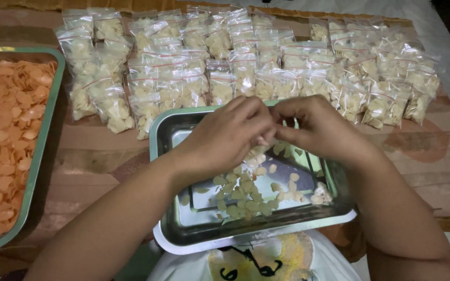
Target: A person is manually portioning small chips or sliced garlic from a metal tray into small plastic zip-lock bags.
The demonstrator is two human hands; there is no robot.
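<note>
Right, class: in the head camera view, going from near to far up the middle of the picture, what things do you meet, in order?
White cloth with a yellow and black print → steel tray of pale chips → left hand and right hand, fingertips together over the tray → rows of small clear bags filled with pale chips.

Shiny smooth metal tray (183,229) at 6 o'clock; matt pale chips (243,195) inside. Glossy clear plastic bags (246,67) at 12. Matt orange chips (3,140) at 9, w/ cloth (433,161) underneath.
</note>
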